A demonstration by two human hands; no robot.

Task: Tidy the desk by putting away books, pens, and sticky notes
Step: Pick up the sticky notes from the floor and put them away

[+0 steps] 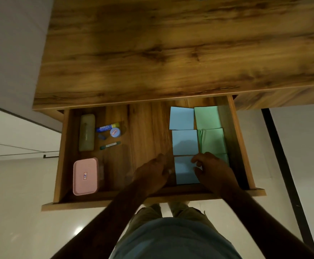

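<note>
Now the nearest blue sticky note pad (185, 172) lies between both hands; the right hand (211, 170) pinches its right edge, and the left hand (155, 172) rests open just left of it

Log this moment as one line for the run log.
stage: arranging sticky notes | drawer: open | right hand: on nearest blue sticky note pad | left hand: beside it | wooden desk top: bare

Home or office study, wooden desk (171, 53), open drawer (148, 128) of stationery, pale tiled floor (18, 212)
</note>
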